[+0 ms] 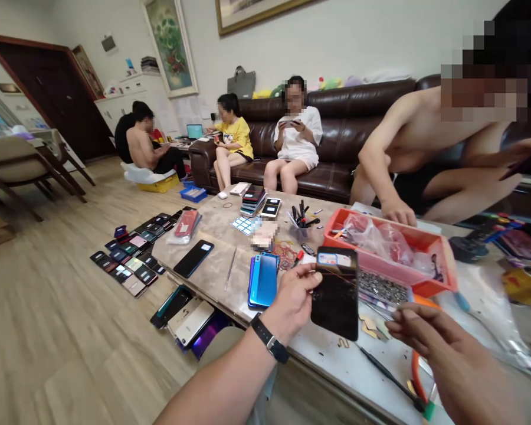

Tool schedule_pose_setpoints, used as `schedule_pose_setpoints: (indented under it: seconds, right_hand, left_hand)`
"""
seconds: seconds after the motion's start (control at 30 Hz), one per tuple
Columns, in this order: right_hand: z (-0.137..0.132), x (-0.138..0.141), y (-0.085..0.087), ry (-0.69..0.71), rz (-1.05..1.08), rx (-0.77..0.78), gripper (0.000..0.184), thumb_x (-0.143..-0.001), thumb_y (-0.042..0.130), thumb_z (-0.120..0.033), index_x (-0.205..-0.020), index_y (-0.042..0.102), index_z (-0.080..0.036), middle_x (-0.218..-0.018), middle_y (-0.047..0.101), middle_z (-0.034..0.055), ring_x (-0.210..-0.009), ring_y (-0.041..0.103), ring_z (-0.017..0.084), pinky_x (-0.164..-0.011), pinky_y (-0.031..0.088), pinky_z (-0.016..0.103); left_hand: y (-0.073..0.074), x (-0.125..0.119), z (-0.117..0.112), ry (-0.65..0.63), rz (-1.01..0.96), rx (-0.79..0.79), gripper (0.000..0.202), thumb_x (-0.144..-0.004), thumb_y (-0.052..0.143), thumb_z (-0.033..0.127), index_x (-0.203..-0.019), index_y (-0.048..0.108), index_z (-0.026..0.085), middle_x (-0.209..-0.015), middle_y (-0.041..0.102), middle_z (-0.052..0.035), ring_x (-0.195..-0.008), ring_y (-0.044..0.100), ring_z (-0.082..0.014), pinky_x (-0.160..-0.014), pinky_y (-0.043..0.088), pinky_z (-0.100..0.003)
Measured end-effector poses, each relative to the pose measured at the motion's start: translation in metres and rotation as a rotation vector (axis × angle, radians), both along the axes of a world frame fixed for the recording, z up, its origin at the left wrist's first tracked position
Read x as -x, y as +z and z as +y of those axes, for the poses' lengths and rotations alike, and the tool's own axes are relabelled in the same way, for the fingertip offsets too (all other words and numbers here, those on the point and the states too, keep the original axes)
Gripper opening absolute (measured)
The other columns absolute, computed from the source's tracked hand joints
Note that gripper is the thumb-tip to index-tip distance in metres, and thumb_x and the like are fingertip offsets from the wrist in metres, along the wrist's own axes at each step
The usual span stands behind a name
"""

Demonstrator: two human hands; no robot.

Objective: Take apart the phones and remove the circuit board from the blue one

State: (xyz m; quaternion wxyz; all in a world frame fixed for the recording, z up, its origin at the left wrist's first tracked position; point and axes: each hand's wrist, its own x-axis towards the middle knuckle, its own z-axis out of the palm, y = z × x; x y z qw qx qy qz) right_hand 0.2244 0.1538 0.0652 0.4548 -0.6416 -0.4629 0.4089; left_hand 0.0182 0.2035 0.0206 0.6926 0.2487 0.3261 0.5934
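My left hand (294, 298) grips a black smartphone (335, 307) by its left edge, thumb on the face. The phone is raised above the table's front edge, with a blue-rimmed label near its top. To its right, apart from it, hovers my right hand (446, 351); thumb and fingertips are pressed together, and whatever is in them is too small to make out. A stack of phones with a blue phone (264, 282) on top lies beside my left wrist. Below the right hand is a thin dark screwdriver (387, 372), near orange-handled pliers (418, 378).
Behind the phone stand an orange bin (449, 268) of plastic bags and a tray of small screws (376, 287). A cup of tools (301, 218) and a dark phone (194, 258) sit on the table. Several phones (135, 271) cover the floor. A person (407, 141) leans in opposite.
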Motion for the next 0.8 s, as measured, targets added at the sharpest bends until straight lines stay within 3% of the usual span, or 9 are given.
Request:
schedule_pose_setpoints:
  seconds: [0.1, 0.23, 0.37, 0.43, 0.53, 0.6, 0.67, 0.73, 0.8]
  right_hand:
    - [0.001, 0.004, -0.009, 0.042, 0.040, 0.018, 0.052, -0.077, 0.072, -0.066, -0.105, 0.070, -0.022, -0.095, 0.077, 0.0112, -0.081, 0.077, 0.030, -0.071, 0.066, 0.040]
    - [0.003, 0.012, -0.026, 0.231, -0.062, 0.024, 0.046, -0.079, 0.071, -0.067, -0.081, 0.068, -0.021, -0.065, 0.066, 0.0015, -0.060, 0.065, 0.021, -0.058, 0.058, 0.032]
    - [0.005, 0.020, -0.027, 0.206, 0.055, -0.025, 0.046, -0.083, 0.069, -0.067, -0.089, 0.071, -0.021, -0.069, 0.065, 0.0012, -0.061, 0.061, 0.020, -0.056, 0.056, 0.031]
    - [0.006, 0.027, -0.025, 0.203, 0.094, -0.035, 0.045, -0.082, 0.072, -0.066, -0.089, 0.072, -0.021, -0.073, 0.067, 0.0024, -0.063, 0.062, 0.020, -0.056, 0.057, 0.032]
    - [0.007, 0.041, -0.027, 0.273, 0.087, -0.025, 0.049, -0.084, 0.070, -0.069, -0.074, 0.069, -0.021, -0.066, 0.067, 0.0032, -0.059, 0.062, 0.020, -0.057, 0.057, 0.032]
    - [0.007, 0.050, -0.031, 0.353, 0.073, -0.024, 0.056, -0.086, 0.064, -0.074, -0.071, 0.068, -0.020, -0.063, 0.067, 0.0046, -0.056, 0.063, 0.020, -0.055, 0.056, 0.032]
    - [0.005, 0.056, -0.034, 0.436, 0.020, -0.038, 0.058, -0.088, 0.060, -0.076, -0.087, 0.074, -0.020, -0.072, 0.072, 0.0071, -0.061, 0.066, 0.021, -0.057, 0.056, 0.033]
    - [0.003, 0.059, -0.035, 0.504, -0.065, -0.048, 0.060, -0.089, 0.058, -0.076, -0.104, 0.075, -0.020, -0.083, 0.074, 0.0086, -0.068, 0.069, 0.022, -0.063, 0.057, 0.033]
    - [0.000, 0.060, -0.034, 0.559, -0.149, -0.037, 0.059, -0.092, 0.055, -0.073, -0.105, 0.075, -0.020, -0.084, 0.074, 0.0084, -0.072, 0.070, 0.022, -0.068, 0.057, 0.034]
  left_hand:
    - [0.003, -0.003, -0.003, 0.028, 0.019, -0.010, 0.028, -0.082, 0.083, 0.027, -0.105, 0.071, 0.015, -0.097, 0.071, -0.0031, -0.087, 0.067, -0.0181, -0.085, 0.054, -0.036]
    - [0.015, -0.014, -0.016, -0.066, 0.072, -0.029, 0.052, -0.057, 0.095, 0.028, -0.104, 0.077, 0.015, -0.077, 0.068, -0.0005, -0.074, 0.062, -0.0160, -0.080, 0.047, -0.032]
    - [0.024, -0.015, -0.026, -0.105, 0.201, -0.102, 0.042, -0.066, 0.087, 0.048, -0.088, 0.076, 0.014, -0.078, 0.067, -0.0029, -0.076, 0.060, -0.0180, -0.077, 0.046, -0.032]
    - [0.024, -0.012, -0.029, -0.045, 0.312, -0.127, 0.039, -0.072, 0.082, 0.053, -0.077, 0.069, 0.016, -0.074, 0.062, -0.0004, -0.073, 0.055, -0.0158, -0.072, 0.044, -0.029]
    - [0.023, -0.002, -0.030, 0.059, 0.506, -0.153, 0.038, -0.082, 0.071, 0.054, -0.073, 0.061, 0.018, -0.071, 0.058, 0.0020, -0.070, 0.052, -0.0145, -0.067, 0.043, -0.027]
    - [0.029, 0.015, -0.026, 0.134, 0.661, -0.154, 0.036, -0.090, 0.063, 0.051, -0.076, 0.061, 0.018, -0.072, 0.059, 0.0015, -0.070, 0.055, -0.0150, -0.066, 0.045, -0.027]
    - [0.039, 0.047, -0.018, 0.238, 0.852, -0.141, 0.032, -0.097, 0.059, 0.046, -0.082, 0.065, 0.017, -0.079, 0.065, -0.0003, -0.076, 0.060, -0.0166, -0.069, 0.049, -0.029]
    - [0.050, 0.090, -0.008, 0.341, 1.070, -0.119, 0.025, -0.100, 0.061, 0.041, -0.099, 0.069, 0.017, -0.098, 0.071, -0.0036, -0.091, 0.067, -0.0198, -0.082, 0.055, -0.035]
    - [0.056, 0.136, 0.002, 0.396, 1.299, -0.062, 0.031, -0.099, 0.065, 0.041, -0.118, 0.068, 0.017, -0.120, 0.070, -0.0088, -0.104, 0.069, -0.0238, -0.090, 0.058, -0.045]
